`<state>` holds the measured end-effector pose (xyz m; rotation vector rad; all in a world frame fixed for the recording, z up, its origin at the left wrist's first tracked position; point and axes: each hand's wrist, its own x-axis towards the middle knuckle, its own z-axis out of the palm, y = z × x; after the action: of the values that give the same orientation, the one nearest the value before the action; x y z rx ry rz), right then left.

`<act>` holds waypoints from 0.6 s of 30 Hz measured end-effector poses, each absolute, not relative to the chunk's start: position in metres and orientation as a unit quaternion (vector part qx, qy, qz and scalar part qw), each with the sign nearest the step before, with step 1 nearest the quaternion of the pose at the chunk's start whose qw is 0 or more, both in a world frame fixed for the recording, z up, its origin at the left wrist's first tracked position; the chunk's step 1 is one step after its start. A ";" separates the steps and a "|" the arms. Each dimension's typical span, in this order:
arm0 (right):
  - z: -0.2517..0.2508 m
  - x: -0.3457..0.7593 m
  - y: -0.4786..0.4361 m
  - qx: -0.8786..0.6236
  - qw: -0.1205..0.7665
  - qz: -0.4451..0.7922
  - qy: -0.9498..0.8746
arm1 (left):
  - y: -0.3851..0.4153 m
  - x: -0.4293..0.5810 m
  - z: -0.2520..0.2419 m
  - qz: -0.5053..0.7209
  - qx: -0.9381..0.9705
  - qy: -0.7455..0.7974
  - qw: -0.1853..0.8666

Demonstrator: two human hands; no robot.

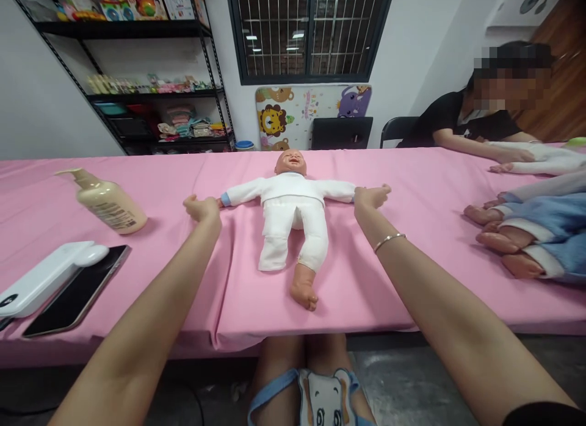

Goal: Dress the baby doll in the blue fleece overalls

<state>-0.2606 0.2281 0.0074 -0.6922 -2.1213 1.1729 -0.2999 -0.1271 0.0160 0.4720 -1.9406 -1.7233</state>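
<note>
A baby doll [292, 191] lies on its back in the middle of the pink-covered table [394, 279], its head away from me and its arms spread wide. It wears a white top with blue cuffs and white trousers [293, 221]. One bare foot [304, 287] sticks out of the trouser leg on the right; on the left, the foot is hidden inside the fabric. My left hand [202, 210] is closed at the doll's hand on the left side. Across from it, my right hand [372, 196], a bangle on its wrist, is closed around the doll's other hand at the cuff.
A pump bottle [110, 205], a phone [77, 295] and a white device [43, 276] lie to my left. More dolls [549, 231] lie at the right, where a person [476, 118] leans over one. Shelves [146, 96] stand behind.
</note>
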 end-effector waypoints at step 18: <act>-0.021 -0.233 0.197 0.011 0.190 0.527 -0.828 | -0.064 -0.266 -0.005 -0.420 -0.125 -0.889 0.132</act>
<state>-0.2333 0.1973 -0.0208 0.0320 -2.3281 1.4798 -0.2657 -0.0638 -0.0054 -0.3633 -2.5807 -1.2182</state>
